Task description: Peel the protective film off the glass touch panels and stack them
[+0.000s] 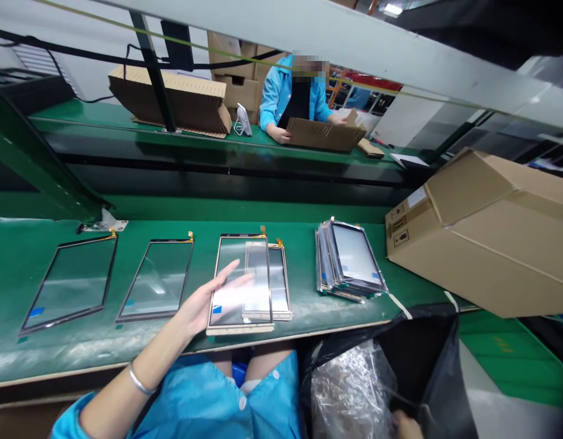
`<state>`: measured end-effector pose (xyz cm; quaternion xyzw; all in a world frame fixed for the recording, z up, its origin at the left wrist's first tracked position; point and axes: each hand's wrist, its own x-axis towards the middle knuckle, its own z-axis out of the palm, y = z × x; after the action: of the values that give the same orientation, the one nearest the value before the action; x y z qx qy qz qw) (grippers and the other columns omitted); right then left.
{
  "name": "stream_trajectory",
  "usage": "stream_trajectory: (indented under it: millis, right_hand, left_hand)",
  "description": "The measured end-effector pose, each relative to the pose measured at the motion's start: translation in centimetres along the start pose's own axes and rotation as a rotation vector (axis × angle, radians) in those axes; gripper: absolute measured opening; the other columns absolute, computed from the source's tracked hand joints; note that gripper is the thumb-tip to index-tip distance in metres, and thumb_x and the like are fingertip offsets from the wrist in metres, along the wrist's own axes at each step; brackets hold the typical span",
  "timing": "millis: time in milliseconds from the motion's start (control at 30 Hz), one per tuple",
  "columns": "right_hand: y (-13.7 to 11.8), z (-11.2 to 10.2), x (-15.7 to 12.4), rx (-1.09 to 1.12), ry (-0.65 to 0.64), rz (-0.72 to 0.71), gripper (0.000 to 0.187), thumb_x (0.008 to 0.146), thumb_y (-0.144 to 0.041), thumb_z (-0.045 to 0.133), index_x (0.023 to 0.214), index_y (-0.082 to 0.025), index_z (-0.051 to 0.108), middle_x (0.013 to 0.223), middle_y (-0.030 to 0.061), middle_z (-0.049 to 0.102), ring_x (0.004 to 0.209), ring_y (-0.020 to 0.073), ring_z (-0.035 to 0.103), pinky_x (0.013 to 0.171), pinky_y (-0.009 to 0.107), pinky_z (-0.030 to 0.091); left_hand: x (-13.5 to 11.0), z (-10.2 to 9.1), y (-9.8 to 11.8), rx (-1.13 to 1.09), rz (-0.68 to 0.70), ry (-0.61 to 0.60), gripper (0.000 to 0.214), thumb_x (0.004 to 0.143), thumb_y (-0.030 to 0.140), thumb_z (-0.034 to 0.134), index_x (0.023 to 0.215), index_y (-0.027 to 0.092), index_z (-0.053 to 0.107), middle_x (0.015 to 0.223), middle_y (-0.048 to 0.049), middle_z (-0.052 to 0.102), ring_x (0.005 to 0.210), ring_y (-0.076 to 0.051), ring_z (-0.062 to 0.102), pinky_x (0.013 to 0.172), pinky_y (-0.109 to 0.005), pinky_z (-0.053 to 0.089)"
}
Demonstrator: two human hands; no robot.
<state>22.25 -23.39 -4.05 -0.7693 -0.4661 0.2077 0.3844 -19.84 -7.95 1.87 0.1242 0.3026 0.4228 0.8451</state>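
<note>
My left hand (203, 305) holds a glass touch panel (240, 268) by its left side, with the thumb along the edge and the fingers seen through the glass. The panel has a dark frame, a blue tab and an orange ribbon tail. Partly behind it on the bench lies another panel (280, 274). My right hand (407, 425) is blurred and mostly cut off at the bottom edge, inside a black bag (427, 347). Next to it is crumpled clear plastic film (349, 384); whether the fingers grip any of it is not visible.
Two panels, one far left (73, 283) and one nearer (157, 277), lie on the green bench (299, 225). A stack of wrapped panels (354, 256) and a big cardboard box (487, 225) stand to the right. Across the bench, a co-worker (274, 91) holds cardboard (322, 134).
</note>
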Motion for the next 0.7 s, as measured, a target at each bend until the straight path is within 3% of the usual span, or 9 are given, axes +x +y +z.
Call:
stream_trajectory:
  millis: [67,133,233,300,367,467,700]
  right_hand:
    - [0.7,2.8,-0.5,-0.067,0.031,-0.031,0.024,0.063,-0.048,0.06,0.053,-0.026,0.056,0.056,0.0036,0.058,0.048,0.0308,0.062,0.049,0.049,0.052]
    - [-1.3,5.4,-1.0,-0.013,-0.004,-0.113,0.019,0.069,-0.044,0.06,0.064,-0.026,0.064,0.067,0.0062,0.065,0.058,0.0288,0.065,0.055,0.045,0.055]
    - [-7.9,8.8,-1.5,0.235,-0.193,-0.182,0.02,0.084,-0.036,0.054,0.085,-0.021,0.066,0.073,0.0049,0.066,0.059,0.0194,0.063,0.058,0.034,0.055]
    - [-12.4,10.6,-1.8,0.363,-0.292,-0.218,0.016,0.087,-0.031,0.053,0.089,-0.019,0.064,0.074,0.0035,0.065,0.063,0.0166,0.062,0.06,0.028,0.054]
    - [-15.3,11.8,-2.1,0.414,-0.32,-0.264,0.01,0.086,-0.027,0.056,0.087,-0.019,0.062,0.077,0.0025,0.064,0.066,0.0151,0.061,0.062,0.025,0.052]
    - [-16.5,12.6,-2.4,0.419,-0.298,-0.305,0.008,0.085,-0.023,0.056,0.079,-0.019,0.059,0.075,0.0009,0.06,0.067,0.0134,0.058,0.061,0.024,0.049]
    - [-16.2,12.5,-2.0,0.307,-0.355,-0.386,0.015,0.089,-0.019,0.05,0.075,-0.019,0.053,0.075,0.0012,0.053,0.067,0.013,0.051,0.058,0.024,0.043]
  left_hand:
    - [-0.2,0.4,-0.8,0.007,0.021,-0.02,0.067,0.091,0.016,0.049,0.149,0.026,0.017,0.137,-0.0132,0.053,0.121,-0.022,0.054,0.093,-0.03,0.049]
    - [-0.4,0.9,-1.6,0.047,0.05,-0.031,0.067,0.091,0.015,0.049,0.148,0.028,0.017,0.139,-0.0117,0.051,0.125,-0.023,0.05,0.101,-0.035,0.043]
    - [-0.8,2.0,-2.6,0.085,0.116,-0.066,0.062,0.093,0.024,0.048,0.148,0.033,0.02,0.145,-0.0096,0.045,0.129,-0.027,0.046,0.105,-0.046,0.037]
    - [-1.2,2.7,-3.0,0.089,0.154,-0.079,0.06,0.093,0.028,0.048,0.147,0.035,0.021,0.145,-0.0083,0.044,0.129,-0.029,0.045,0.105,-0.05,0.036]
    - [-1.7,3.1,-3.3,0.09,0.178,-0.079,0.059,0.093,0.029,0.048,0.146,0.036,0.023,0.144,-0.0077,0.046,0.127,-0.029,0.047,0.103,-0.05,0.037]
    - [-2.3,3.3,-3.5,0.1,0.198,-0.089,0.056,0.094,0.03,0.048,0.145,0.038,0.027,0.142,-0.0071,0.048,0.127,-0.03,0.048,0.102,-0.05,0.038]
    - [-2.6,2.9,-3.6,0.134,0.206,-0.132,0.046,0.095,0.031,0.045,0.139,0.039,0.037,0.143,-0.0048,0.047,0.128,-0.03,0.046,0.101,-0.048,0.039]
